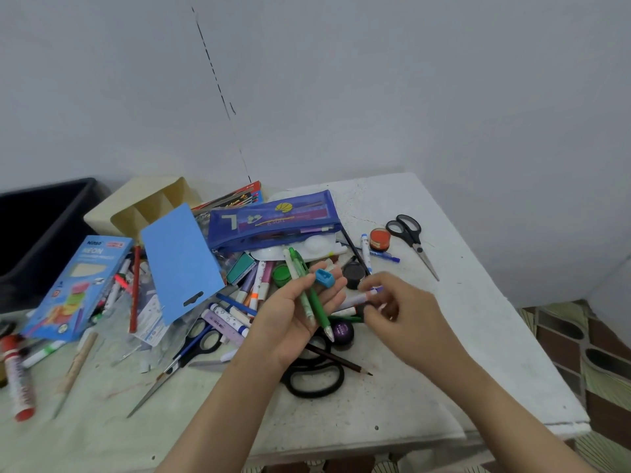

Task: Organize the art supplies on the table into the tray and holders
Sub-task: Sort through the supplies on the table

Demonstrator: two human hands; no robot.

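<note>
My left hand is palm up over the pile, holding two green pens across the palm and a small blue sharpener at the fingertips. My right hand is just to the right, its fingers curled around a purple-and-white marker that lies on the pile. A cream divided holder stands at the back left, and beside it sits a dark tray.
Markers, pens and paint pots litter the white table. A blue zip pouch, a blue card and a pencil box lie behind. Scissors lie at right, and larger black scissors under my hands.
</note>
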